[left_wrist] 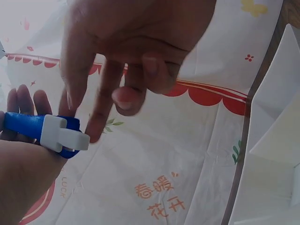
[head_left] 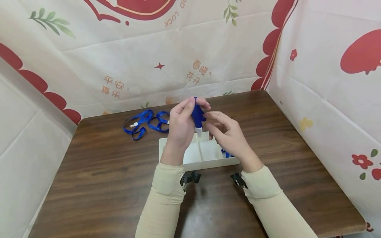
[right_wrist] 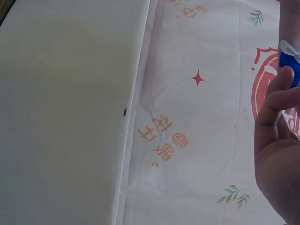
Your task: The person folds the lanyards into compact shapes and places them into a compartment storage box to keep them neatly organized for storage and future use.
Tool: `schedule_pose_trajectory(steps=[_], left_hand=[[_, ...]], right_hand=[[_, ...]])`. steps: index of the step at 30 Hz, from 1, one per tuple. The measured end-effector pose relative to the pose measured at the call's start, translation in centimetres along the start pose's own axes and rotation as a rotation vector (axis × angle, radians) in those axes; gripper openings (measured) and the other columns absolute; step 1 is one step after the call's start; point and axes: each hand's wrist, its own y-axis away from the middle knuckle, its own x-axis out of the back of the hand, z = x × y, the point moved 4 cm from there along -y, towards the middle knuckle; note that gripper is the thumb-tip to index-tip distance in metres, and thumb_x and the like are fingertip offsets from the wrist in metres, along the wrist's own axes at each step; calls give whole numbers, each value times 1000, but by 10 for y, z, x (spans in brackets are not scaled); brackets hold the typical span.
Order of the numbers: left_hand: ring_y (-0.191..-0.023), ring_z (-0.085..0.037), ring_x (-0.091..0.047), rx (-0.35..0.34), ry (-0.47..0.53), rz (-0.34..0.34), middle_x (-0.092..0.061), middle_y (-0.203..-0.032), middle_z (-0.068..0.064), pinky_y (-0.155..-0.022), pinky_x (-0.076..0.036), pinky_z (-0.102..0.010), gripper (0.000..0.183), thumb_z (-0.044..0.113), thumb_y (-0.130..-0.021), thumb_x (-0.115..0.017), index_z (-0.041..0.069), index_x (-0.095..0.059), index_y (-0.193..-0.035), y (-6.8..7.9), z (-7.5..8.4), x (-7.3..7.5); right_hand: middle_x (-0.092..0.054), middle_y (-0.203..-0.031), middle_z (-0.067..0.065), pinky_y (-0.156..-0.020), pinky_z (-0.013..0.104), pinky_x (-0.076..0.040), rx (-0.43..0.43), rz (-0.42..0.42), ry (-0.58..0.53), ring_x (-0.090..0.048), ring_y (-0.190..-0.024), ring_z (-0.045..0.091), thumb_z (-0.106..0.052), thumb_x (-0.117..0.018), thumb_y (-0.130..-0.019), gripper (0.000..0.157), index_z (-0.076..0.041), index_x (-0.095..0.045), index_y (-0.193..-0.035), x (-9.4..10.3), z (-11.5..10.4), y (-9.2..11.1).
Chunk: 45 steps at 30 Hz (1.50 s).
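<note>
My left hand holds a folded blue lanyard upright between thumb and fingers, above the white tray. At the lanyard's lower end is a white plastic clip. The left wrist view shows the clip from close up, with the blue strap lying over the left palm. Close beside the lanyard is my right hand, fingers loosely bent and their tips at the strap's edge. Whether those tips touch it is hard to make out. Only part of the lanyard appears in the right wrist view.
A divided white tray sits beneath the hands on the brown wooden table. Some blue strap lies in its right compartment. Several loops of blue lanyard with white clips lie behind it, to the left. A printed cloth hangs behind.
</note>
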Motion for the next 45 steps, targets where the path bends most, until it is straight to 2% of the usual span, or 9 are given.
schedule_pose_trajectory(steps=[4, 8, 16, 23, 28, 32, 36, 40, 45], left_hand=[[-97, -15, -72, -15, -21, 21, -76, -96, 3, -89, -58, -30, 45, 14, -114, -41, 20, -80, -93, 0, 0, 1], [-99, -15, -72, -10, -26, 3, -77, -97, 4, -90, -58, -30, 45, 14, -114, -41, 21, -80, -94, 1, -1, 0], [-110, -19, -69, -1, -40, -34, -77, -102, 5, -107, -53, -32, 46, 11, -113, -40, 23, -81, -95, 6, -5, -4], [-148, -26, -46, -12, -221, -51, -63, -143, 5, -129, -27, -49, 42, 14, -111, -45, 26, -78, -89, 13, -4, -5], [-144, -17, -40, 0, -343, -65, -48, -144, 3, -122, -32, -48, 35, 14, -112, -47, -6, -71, -95, 19, -4, -6], [-136, -13, -42, -1, -343, -53, -49, -132, 6, -112, -36, -42, 38, 14, -113, -45, -18, -63, -105, 19, -2, -8], [-124, -14, -48, -12, -270, -1, -53, -119, 5, -104, -39, -34, 35, 12, -113, -44, -6, -68, -96, 18, -1, -7], [-115, -14, -53, -29, -199, 42, -56, -107, 3, -110, -46, -33, 37, 11, -114, -43, 16, -73, -93, 17, -1, -5], [-118, -16, -57, -41, -132, 40, -61, -104, 3, -125, -42, -49, 36, 12, -114, -43, 16, -74, -98, 16, 1, -6]], right_hand=[[-69, -135, 12, -57, 26, -54, 42, 14, -8, -66, -67, 18, -1, -66, -103, 32, -4, -70, -134, -1, -3, 0], [-69, -131, 12, -52, 25, -48, 47, 10, -6, -64, -66, 18, -1, -64, -104, 29, -3, -71, -132, -3, -4, 0], [-71, -117, 15, -56, 24, -50, -3, 30, 18, -64, -66, 19, -4, -60, -106, 30, -2, -68, -135, -5, -1, 3], [-67, -100, 4, -54, 25, -51, -88, 136, 1, -61, -60, 12, -9, -54, -110, 35, -6, -63, -144, 14, -2, -4], [-66, -85, -2, -57, 23, -50, -150, 215, -58, -61, -62, 19, -17, -54, -111, 40, -13, -60, -151, 32, -12, -12], [-67, -108, -1, -59, 24, -52, -172, 200, -92, -63, -68, 23, -19, -57, -110, 37, -14, -64, -146, 34, -19, -13], [-62, -125, -4, -59, 23, -53, -147, 182, -60, -64, -68, 19, -13, -62, -107, 23, -4, -70, -127, 30, -16, -5], [-66, -109, 0, -61, 25, -54, -81, 111, 3, -62, -67, 17, -8, -68, -103, 11, -3, -70, -112, 19, -10, 5], [-71, -116, 11, -59, 27, -56, 4, -67, 78, -65, -69, 17, -1, -68, -101, 20, -6, -73, -120, -1, -1, 11]])
